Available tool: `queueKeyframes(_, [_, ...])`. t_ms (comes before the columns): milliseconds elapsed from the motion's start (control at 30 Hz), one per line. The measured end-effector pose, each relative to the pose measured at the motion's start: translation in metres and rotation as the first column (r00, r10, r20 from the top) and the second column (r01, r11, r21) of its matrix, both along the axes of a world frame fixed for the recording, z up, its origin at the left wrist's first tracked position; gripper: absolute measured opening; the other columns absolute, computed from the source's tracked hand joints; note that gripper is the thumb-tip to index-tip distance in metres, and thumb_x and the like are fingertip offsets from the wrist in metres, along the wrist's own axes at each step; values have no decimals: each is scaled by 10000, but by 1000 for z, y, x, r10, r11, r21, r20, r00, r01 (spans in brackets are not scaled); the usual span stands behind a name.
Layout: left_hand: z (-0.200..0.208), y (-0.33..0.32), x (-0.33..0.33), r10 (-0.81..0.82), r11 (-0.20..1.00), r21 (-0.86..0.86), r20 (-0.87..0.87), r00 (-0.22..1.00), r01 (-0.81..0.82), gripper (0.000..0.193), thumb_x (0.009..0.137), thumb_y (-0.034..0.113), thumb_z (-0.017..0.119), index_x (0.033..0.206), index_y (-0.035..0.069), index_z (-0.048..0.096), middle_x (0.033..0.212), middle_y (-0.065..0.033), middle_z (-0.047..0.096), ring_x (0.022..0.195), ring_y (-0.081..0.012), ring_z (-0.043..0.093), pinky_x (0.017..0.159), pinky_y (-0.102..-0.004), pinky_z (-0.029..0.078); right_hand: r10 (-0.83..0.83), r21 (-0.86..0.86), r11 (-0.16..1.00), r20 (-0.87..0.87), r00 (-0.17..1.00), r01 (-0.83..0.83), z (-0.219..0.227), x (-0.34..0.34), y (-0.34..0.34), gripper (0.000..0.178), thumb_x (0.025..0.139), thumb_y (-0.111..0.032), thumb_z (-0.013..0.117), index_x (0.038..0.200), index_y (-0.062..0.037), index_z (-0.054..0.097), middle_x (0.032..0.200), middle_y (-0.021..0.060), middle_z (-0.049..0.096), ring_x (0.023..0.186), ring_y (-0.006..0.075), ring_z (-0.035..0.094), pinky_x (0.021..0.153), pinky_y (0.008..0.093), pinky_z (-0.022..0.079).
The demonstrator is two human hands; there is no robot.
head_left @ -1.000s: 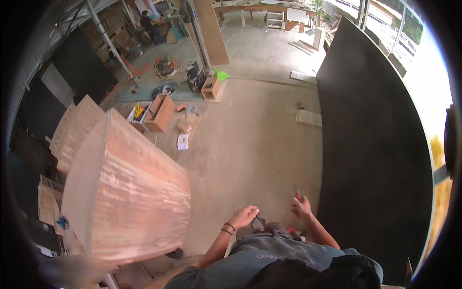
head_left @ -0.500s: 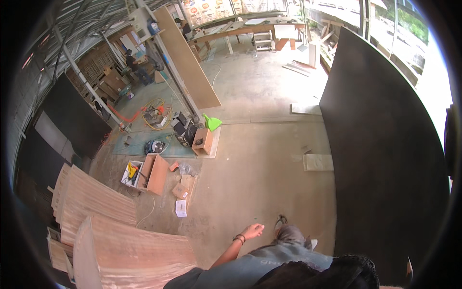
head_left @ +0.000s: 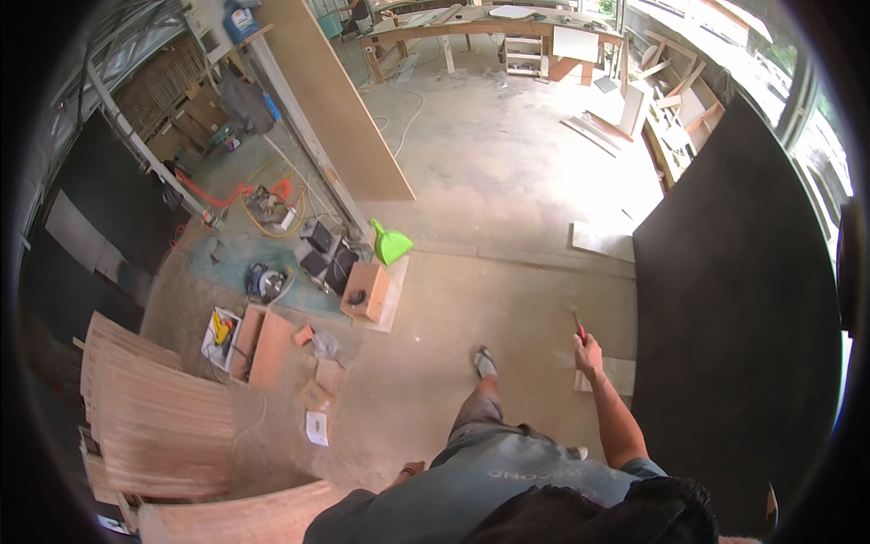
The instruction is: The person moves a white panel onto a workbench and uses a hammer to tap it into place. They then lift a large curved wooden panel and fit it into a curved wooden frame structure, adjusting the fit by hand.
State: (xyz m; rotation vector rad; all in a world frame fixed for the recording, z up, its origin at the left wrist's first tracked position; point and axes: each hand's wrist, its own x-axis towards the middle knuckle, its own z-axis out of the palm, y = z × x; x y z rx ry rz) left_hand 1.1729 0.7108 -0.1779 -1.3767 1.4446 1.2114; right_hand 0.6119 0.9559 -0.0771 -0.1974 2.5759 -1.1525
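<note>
Gripping a slim red-handled tool point(head_left: 581, 332), your right hand point(head_left: 589, 355) has its fingers wrapped around the handle, with the thin dark tip pointing forward, away from you. The tool is out ahead of your body above the concrete floor point(head_left: 471, 299), left of the tall black panel point(head_left: 739, 308) and apart from it. A pale board point(head_left: 620, 376) lies beneath your right forearm. Your left hand point(head_left: 401, 475) is mostly hidden beside your grey-blue shirt point(head_left: 530, 471), so I cannot tell whether its fingers are spread or curled.
</note>
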Motion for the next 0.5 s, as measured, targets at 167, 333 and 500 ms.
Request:
queueKeyframes(167, [-15, -147, -203, -703, 694, -83, -296, 647, 715, 352, 966, 339, 548, 1183, 103, 693, 1183, -170, 717, 1114, -359, 675, 877, -482, 547, -204, 298, 952, 455, 867, 68, -13, -74, -61, 505, 951, -476, 540, 1021, 6, 671, 810, 211, 713, 648, 298, 718, 564, 439, 553])
queueKeyframes(333, [13, -341, -477, -165, 953, -293, -303, 939, 73, 513, 926, 505, 511, 1070, 63, 730, 991, -202, 742, 1037, -386, 692, 950, -455, 516, -223, 351, 936, 510, 831, 35, -34, -118, -104, 561, 928, -500, 562, 949, 42, 701, 739, 203, 700, 624, 300, 721, 526, 440, 538])
queueKeyframes(500, [52, -493, -743, -180, 906, -409, -605, 776, -108, 494, 955, 476, 538, 1108, 31, 691, 1060, -214, 730, 1057, -393, 680, 955, -456, 524, -310, 459, 887, 510, 802, 51, -89, -239, -180, 525, 947, -511, 564, 982, -7, 706, 708, 166, 660, 606, 269, 691, 495, 420, 518])
